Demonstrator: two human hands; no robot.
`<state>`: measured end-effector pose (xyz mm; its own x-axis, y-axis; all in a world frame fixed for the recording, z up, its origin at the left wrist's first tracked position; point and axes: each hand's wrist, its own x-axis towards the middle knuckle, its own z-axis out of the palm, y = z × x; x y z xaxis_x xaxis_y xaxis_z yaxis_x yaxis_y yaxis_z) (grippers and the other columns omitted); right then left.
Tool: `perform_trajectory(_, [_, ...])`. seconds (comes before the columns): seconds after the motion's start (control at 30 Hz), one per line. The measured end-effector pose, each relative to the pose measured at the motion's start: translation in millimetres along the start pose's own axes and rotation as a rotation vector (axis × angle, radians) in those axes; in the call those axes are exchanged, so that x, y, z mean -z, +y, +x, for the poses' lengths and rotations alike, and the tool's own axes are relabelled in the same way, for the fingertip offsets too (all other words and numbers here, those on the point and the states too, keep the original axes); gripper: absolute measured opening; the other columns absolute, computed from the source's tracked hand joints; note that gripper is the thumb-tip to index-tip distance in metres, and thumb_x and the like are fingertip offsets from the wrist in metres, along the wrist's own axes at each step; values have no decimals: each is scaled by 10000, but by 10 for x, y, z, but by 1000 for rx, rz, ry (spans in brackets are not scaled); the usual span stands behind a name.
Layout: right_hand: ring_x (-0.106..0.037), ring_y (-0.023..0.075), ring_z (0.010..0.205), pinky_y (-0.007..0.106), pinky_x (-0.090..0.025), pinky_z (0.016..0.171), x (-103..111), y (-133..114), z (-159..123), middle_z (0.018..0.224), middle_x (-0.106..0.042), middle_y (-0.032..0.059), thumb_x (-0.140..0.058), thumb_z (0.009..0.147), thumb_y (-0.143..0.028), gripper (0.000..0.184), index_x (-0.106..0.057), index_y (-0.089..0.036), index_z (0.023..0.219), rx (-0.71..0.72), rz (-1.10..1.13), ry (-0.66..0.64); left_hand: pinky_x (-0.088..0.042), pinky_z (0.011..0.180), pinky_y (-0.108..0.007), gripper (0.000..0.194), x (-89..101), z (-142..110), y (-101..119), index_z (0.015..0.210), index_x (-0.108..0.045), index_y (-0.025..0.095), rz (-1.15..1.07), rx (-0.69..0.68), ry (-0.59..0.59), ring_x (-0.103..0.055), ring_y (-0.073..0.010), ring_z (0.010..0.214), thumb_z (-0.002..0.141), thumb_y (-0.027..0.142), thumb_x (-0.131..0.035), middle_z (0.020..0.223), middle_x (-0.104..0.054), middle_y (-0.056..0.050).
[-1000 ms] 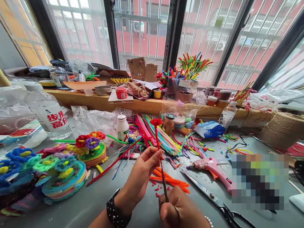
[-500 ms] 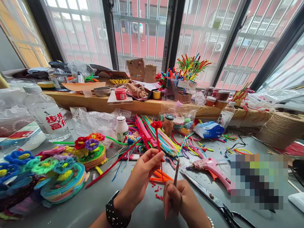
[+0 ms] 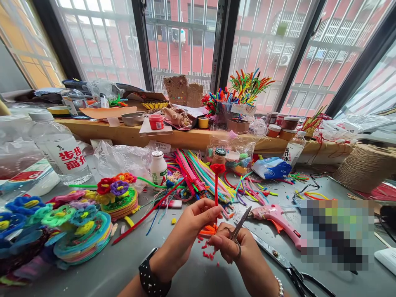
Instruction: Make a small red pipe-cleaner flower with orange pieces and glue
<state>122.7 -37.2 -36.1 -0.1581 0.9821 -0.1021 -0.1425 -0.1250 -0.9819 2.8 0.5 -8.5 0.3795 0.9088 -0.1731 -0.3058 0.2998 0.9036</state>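
Head view: the right hand, gripping small scissors now tilted aside, has neared the left hand, whose fingertips pinch the upright red pipe-cleaner flower, fluffy bloom atop straight stem, above the grey table.

The camera sits on the person's head and looks forward and down over a gray table. The left hand and the right hand are close to it, near six o'clock. The windows are farther away, up at twelve o'clock. The wide view takes in a water bottle at nine and a string roll at three.
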Motion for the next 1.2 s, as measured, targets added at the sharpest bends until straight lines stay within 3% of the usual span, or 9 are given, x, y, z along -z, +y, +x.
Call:
perform_trajectory(0.2, [-312, 51, 442, 192, -256, 431, 2, 7, -10, 492, -422, -31, -625, 625, -423, 311, -625, -119, 558, 8, -8, -73, -365, 577, -161, 123, 75, 35, 19, 642, -595, 141, -107, -70, 86, -466, -55, 578, 644, 258, -635, 619, -551, 21])
perform_trajectory(0.5, [-367, 57, 453, 186, -265, 433, 3, 70, 6, 507, -468, -10, -613, 629, -461, 362, -616, -112, 534, 12, -54, -165, -421, 571, -137, 91, 158, 85, 55, 698, -640, 143, -337, -148, 200, -529, -56, 618, 653, 222, -634, 664, -594, 4])
perform_trajectory(0.63, [-356, 61, 419, 201, -282, 450, 26, 174, 30, 423, -381, -19, -403, 726, -591, 570, -601, -104, 505, 92, -133, -269, -419, 550, -136, 55, 146, 84, 43, 658, -627, 140, -358, -144, 165, -517, -48, 574, 642, 191, -642, 629, -578, 13])
perform_trajectory(0.8, [-405, 83, 464, 190, -297, 417, 0, 220, 26, 544, -450, 20, -175, 642, -757, 794, -618, -98, 659, 197, -200, -487, -405, 568, -135, 45, 134, 77, 13, 641, -618, 143, -330, -121, 126, -502, -43, 579, 646, 182, -638, 622, -565, 21])
perform_trajectory(0.9, [-444, 100, 512, 190, -328, 454, -28, 201, -3, 567, -480, 29, -172, 607, -780, 791, -598, -114, 616, 219, -264, -647, -387, 563, -138, 76, 120, 65, 11, 604, -600, 146, -295, -103, 95, -480, -42, 568, 653, 194, -630, 603, -546, 28])
perform_trajectory(1.2, [-490, 135, 593, 209, -377, 542, -22, 230, -26, 608, -500, 31, -192, 565, -797, 722, -527, -157, 567, 163, -317, -654, -345, 570, -162, 149, 48, 25, 72, 573, -571, 140, -106, -46, 78, -433, -57, 564, 649, 254, -631, 585, -504, 24])
